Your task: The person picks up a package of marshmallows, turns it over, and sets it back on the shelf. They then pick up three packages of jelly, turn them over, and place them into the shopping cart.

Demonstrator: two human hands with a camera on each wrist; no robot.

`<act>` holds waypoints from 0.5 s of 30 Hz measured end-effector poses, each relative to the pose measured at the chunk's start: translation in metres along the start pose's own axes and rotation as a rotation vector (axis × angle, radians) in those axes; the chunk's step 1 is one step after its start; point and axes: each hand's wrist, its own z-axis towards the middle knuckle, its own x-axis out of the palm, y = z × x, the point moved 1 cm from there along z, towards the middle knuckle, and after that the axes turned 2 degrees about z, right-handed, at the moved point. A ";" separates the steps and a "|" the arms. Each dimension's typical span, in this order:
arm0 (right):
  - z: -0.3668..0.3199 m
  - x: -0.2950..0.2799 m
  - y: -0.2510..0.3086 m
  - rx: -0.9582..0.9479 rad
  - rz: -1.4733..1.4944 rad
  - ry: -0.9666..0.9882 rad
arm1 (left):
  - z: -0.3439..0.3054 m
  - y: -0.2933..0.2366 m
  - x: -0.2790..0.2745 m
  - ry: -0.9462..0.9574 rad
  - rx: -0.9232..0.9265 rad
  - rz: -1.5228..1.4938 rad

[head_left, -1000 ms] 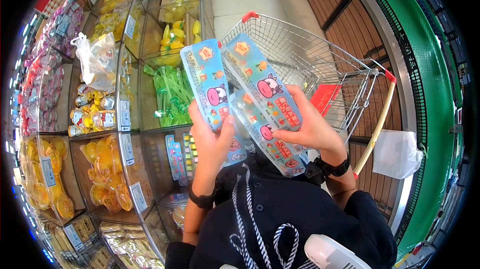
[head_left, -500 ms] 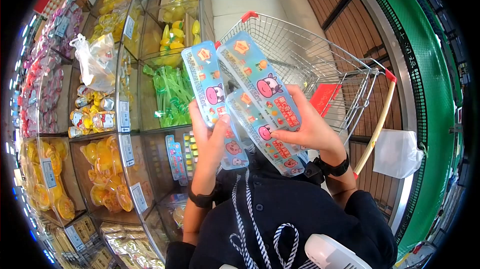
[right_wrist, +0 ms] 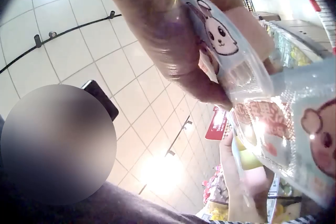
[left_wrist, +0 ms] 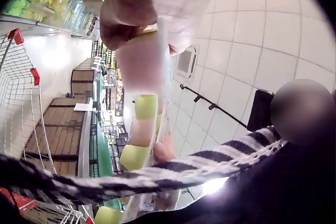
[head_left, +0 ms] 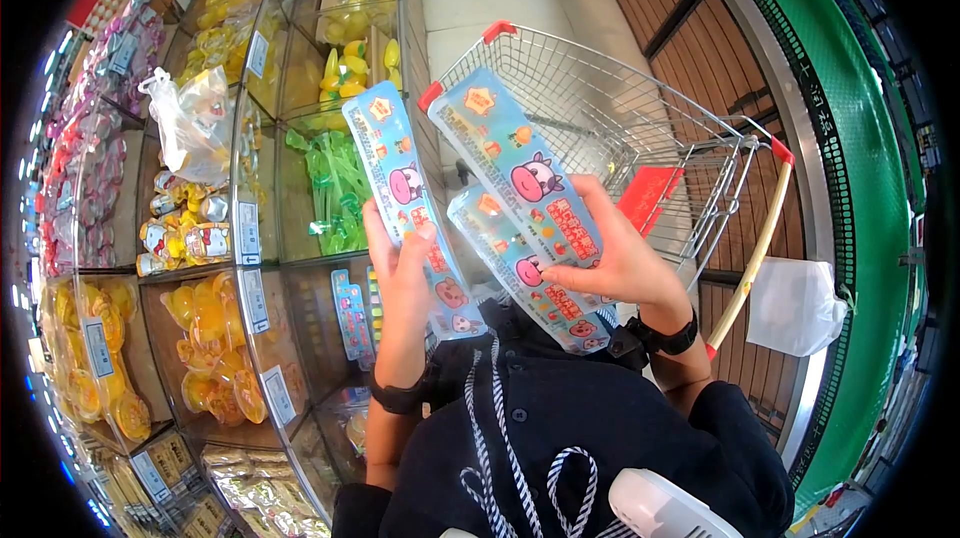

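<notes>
My left hand [head_left: 402,283] grips one long blue jelly-cup pack [head_left: 405,178] printed with a cow and fruit, thumb on its printed face. Pink and yellow-green cups [left_wrist: 145,107] bulge from its back in the left wrist view. In my right hand [head_left: 632,263] are two matching packs, overlapping: an upper pack [head_left: 500,143] and a lower pack [head_left: 505,243] fanned out beneath it. The right thumb presses across the lower one. A rabbit print [right_wrist: 219,34] shows near the right fingers in the right wrist view. A narrow gap separates the left pack from the right pair.
Bulk candy bins [head_left: 205,338] line the left side, with green sticks [head_left: 335,188] and a similar blue pack [head_left: 352,313] inside. A wire shopping cart [head_left: 585,88] stands ahead, its yellow handle [head_left: 757,248] at the right. A white plastic bag [head_left: 792,308] hangs beyond it.
The left hand has moved left with its pack, which now stands farther from the other two and is turned slightly. The right-hand packs have shifted a little to the left.
</notes>
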 end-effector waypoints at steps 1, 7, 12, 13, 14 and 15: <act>0.000 0.000 0.000 0.001 0.007 0.001 | 0.001 0.001 0.000 -0.008 -0.005 -0.007; 0.000 0.001 0.001 0.008 0.024 0.002 | 0.003 0.002 -0.002 0.005 -0.056 0.007; -0.001 0.001 0.002 0.031 0.045 0.001 | 0.003 0.002 -0.002 0.031 -0.072 -0.012; -0.001 0.001 0.002 0.027 0.038 0.000 | 0.002 0.002 -0.002 0.040 -0.091 -0.042; -0.001 0.001 0.002 0.024 0.032 -0.001 | 0.001 0.001 -0.001 0.048 -0.110 -0.072; -0.001 0.001 0.002 0.020 0.025 -0.001 | 0.000 -0.001 0.000 0.055 -0.145 -0.114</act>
